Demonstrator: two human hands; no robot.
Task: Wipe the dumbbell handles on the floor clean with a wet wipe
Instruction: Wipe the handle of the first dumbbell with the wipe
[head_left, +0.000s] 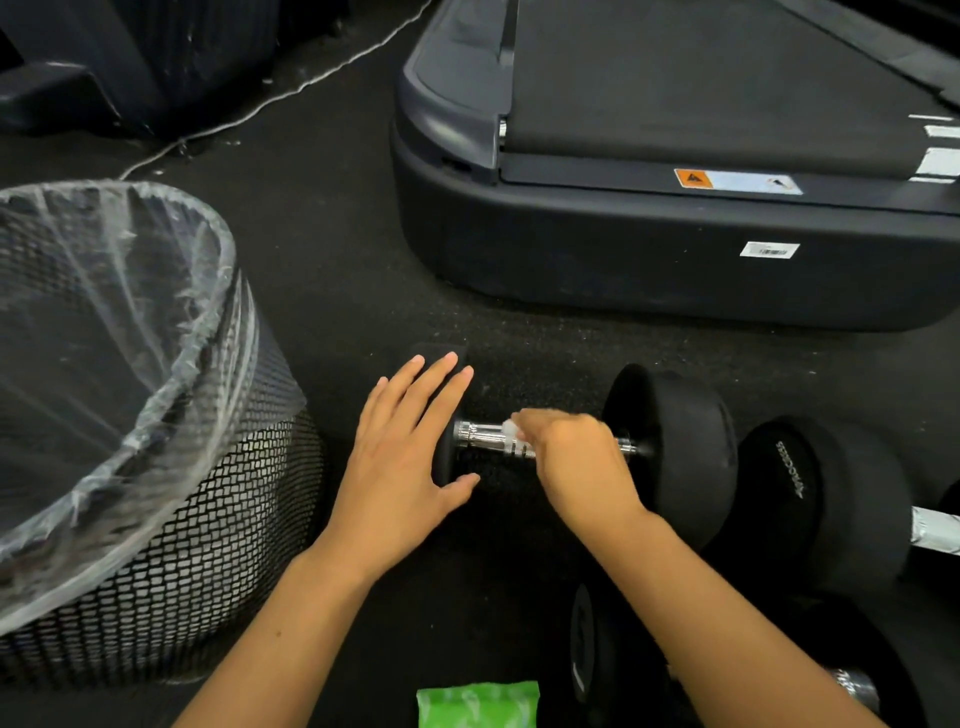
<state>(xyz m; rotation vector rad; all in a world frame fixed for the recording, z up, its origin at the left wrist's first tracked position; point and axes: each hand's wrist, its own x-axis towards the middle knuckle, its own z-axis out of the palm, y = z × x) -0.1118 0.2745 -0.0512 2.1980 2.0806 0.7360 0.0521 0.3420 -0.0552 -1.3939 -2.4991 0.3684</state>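
Gym corner, dark speckled rubber floor (332, 291). Treadmill base (649, 249) behind; mesh waste bin (208, 519) with clear liner at left. Three dumbbells on the floor; the nearest-centre dumbbell (675, 441) lies crosswise, chrome handle (483, 439) exposed. Left hand (410, 467) flat, fingers straight and slightly spread, steadying its left head. Right hand (576, 462) curled over the handle, fingers pinching a white wet wipe (511, 430) against the chrome. Judged: wiping of the first handle under way; next likely rolling the bar to reach its underside, then the second dumbbell (831, 499) at right. Green wipe pack (478, 704) near bottom edge.
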